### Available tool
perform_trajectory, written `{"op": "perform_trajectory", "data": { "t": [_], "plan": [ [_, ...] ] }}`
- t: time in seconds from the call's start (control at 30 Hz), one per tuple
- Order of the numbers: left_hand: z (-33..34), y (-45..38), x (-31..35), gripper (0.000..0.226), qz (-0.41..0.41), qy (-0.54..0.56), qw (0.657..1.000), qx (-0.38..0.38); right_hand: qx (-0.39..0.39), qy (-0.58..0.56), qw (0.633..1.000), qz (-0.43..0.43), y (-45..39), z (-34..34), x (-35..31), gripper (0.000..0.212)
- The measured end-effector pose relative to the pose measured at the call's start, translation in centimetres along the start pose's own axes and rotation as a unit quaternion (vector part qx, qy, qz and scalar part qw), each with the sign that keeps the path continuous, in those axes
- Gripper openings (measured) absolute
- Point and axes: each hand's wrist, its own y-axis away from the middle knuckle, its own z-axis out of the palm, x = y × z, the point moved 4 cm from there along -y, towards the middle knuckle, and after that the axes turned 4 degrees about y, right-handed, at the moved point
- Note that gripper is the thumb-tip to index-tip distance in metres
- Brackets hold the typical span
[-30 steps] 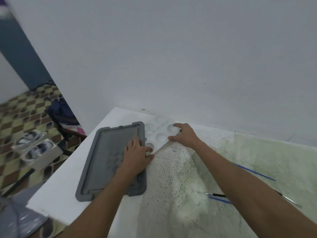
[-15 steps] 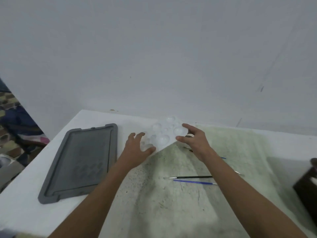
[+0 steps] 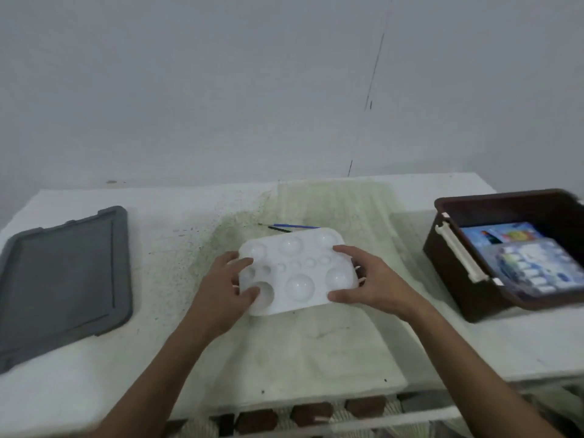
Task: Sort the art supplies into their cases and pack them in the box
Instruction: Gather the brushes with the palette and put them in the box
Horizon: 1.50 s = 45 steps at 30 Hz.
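Note:
A white plastic paint palette (image 3: 297, 267) with round wells is held over the middle of the table. My left hand (image 3: 227, 289) grips its left edge, thumb on top. My right hand (image 3: 366, 282) grips its right edge the same way. Just beyond the palette lie thin paintbrushes (image 3: 289, 227), one blue, one black, partly hidden by it. A dark brown box (image 3: 458, 267) stands at the right with colourful paint cases (image 3: 524, 257) inside.
A grey lid (image 3: 63, 276) lies flat at the table's left end. The white table (image 3: 410, 197) is stained green in the middle and stands against a plain wall. Its front edge runs below my forearms, with patterned floor under it.
Both hands have carried the palette from the far left beside the grey lid to the middle of the table. The view swung right and the brown box came into sight.

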Motion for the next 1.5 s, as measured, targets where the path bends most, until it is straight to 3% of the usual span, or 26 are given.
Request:
{"op": "perform_trajectory", "data": {
  "t": [0.17,0.33,0.5,0.63,0.8,0.9,1.0,1.1,1.3,1.5],
  "plan": [
    [2.4,5.2,-0.4,0.042,0.025,-0.036,0.998,-0.047,-0.02,0.086,0.996,0.008,5.2,0.6,3.0,0.058],
    [3.6,6.6,-0.9,0.046,0.012,-0.08,0.993,-0.085,-0.028,0.13,0.991,0.0,7.0,1.3,4.1,0.052],
    [3.6,5.2,-0.4,0.049,0.036,-0.121,0.989,-0.078,0.01,0.15,0.989,-0.015,5.3,1.0,4.5,0.048],
    [2.9,4.4,0.0,0.04,0.04,-0.111,0.99,-0.076,-0.001,0.181,0.982,-0.044,4.4,0.6,4.3,0.046],
    [0.1,0.4,0.4,0.025,0.065,-0.14,0.988,-0.012,0.06,0.158,0.982,-0.081,0.6,-0.9,3.0,0.029],
    [-0.7,-2.4,-0.5,0.03,0.04,-0.191,0.979,-0.058,0.093,0.153,0.978,-0.107,-3.6,-1.3,2.5,0.024],
    [0.0,-3.7,-0.5,0.041,0.025,-0.213,0.968,-0.128,0.083,0.184,0.974,-0.106,-7.6,-1.1,2.4,0.029],
    [0.5,-4.5,-0.3,0.045,0.03,-0.212,0.965,-0.151,0.062,0.204,0.972,-0.094,-10.4,-0.5,3.1,0.036],
    [1.0,-5.6,0.0,0.026,0.042,-0.213,0.964,-0.154,0.014,0.283,0.957,-0.064,-13.4,0.2,3.3,0.054],
    [1.5,-7.0,0.4,0.014,0.051,-0.229,0.962,-0.14,-0.026,0.307,0.948,-0.08,-15.0,0.1,1.5,0.03]
  ]
}}
